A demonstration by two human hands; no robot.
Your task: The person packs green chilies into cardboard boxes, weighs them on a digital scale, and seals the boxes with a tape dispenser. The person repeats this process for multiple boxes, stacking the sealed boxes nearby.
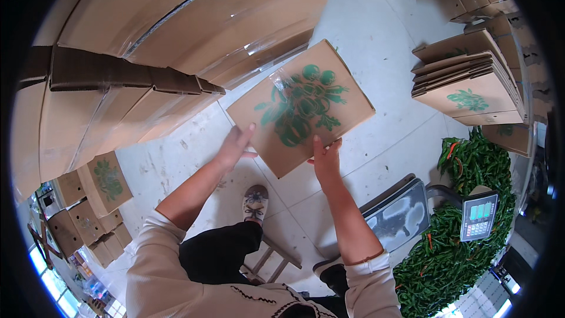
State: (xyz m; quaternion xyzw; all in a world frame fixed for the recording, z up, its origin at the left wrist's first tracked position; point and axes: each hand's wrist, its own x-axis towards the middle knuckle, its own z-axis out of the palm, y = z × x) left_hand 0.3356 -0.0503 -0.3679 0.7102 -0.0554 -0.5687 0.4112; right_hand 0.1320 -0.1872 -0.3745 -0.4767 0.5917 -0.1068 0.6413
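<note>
A cardboard box (291, 159) with a green print of vegetables on its top face is held tilted in front of me, above the floor. Clear tape (278, 80) runs over part of its upper edge. My left hand (234, 148), slightly blurred, grips its lower left edge, a digit on the printed face and other fingers at or under the edge. On the lower right edge is my right hand (327, 161), thumb on top and fingers curled beneath. The box's underside is hidden.
Tall stacks of taped cartons (132, 115) stand at left. Folded printed cartons (472, 92) lean at right. Near my right arm is a platform scale (397, 216) with a display (479, 216), beside a heap of green peppers (454, 251). A small stool (273, 260) is by my feet.
</note>
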